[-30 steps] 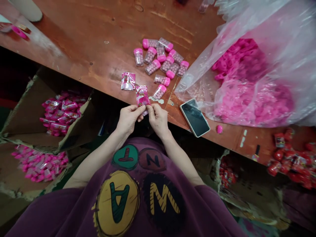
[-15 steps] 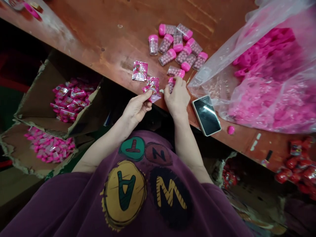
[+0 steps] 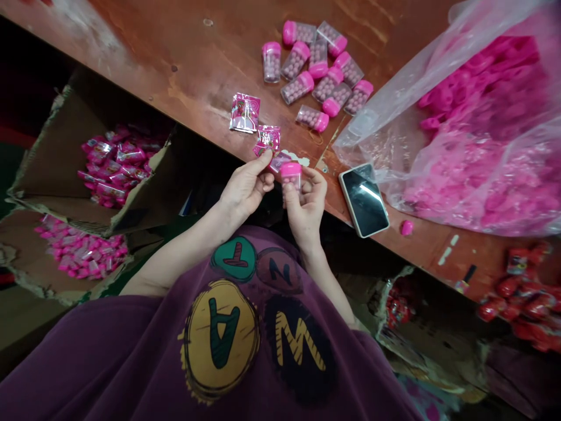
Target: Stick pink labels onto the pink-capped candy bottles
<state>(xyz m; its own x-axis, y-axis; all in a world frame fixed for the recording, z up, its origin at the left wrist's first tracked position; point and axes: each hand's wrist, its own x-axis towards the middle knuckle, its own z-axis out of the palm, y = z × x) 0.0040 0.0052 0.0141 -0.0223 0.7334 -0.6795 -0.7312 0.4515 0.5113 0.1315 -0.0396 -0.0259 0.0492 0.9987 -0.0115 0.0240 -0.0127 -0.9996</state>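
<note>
Hands meet just off the near edge of the reddish-brown wooden bench (image 3: pixel 175 64), above the person's purple printed shirt (image 3: pixel 131 374). The left hand (image 3: pixel 244 190) pinches a pink printed foil sachet (image 3: pixel 268 139) by its lower end between thumb and forefinger, with the other fingers curled in. The sachet stands up from the fingertips and overlaps the bench's near edge. The right hand (image 3: pixel 307 204) is closed round a small clear plastic vial (image 3: pixel 291 175) with a pink cap. It holds the vial upright, cap uppermost, thumb on one side and fingers on the other. Vial and sachet are just beside each other; whether they touch cannot be told.

A second pink foil sachet (image 3: pixel 244 112) lies flat on the bench by the near edge, just beside the held one. Farther in lies a loose cluster of filled pink-capped vials (image 3: pixel 322 82), most of them on their sides. To the right of the hands a black-screened smartphone (image 3: pixel 363 200) lies face up at the near edge. Just beside it is a large clear plastic bag (image 3: pixel 385 111) full of pink plastic pieces. One loose pink cap (image 3: pixel 407 227) sits near the phone.

Below the bench on the left, an open cardboard box (image 3: pixel 48 152) holds a heap of pink sachets, and a lower cardboard box (image 3: pixel 26 280) holds more. Red packets (image 3: pixel 521 292) are piled past the bench's right end.
</note>
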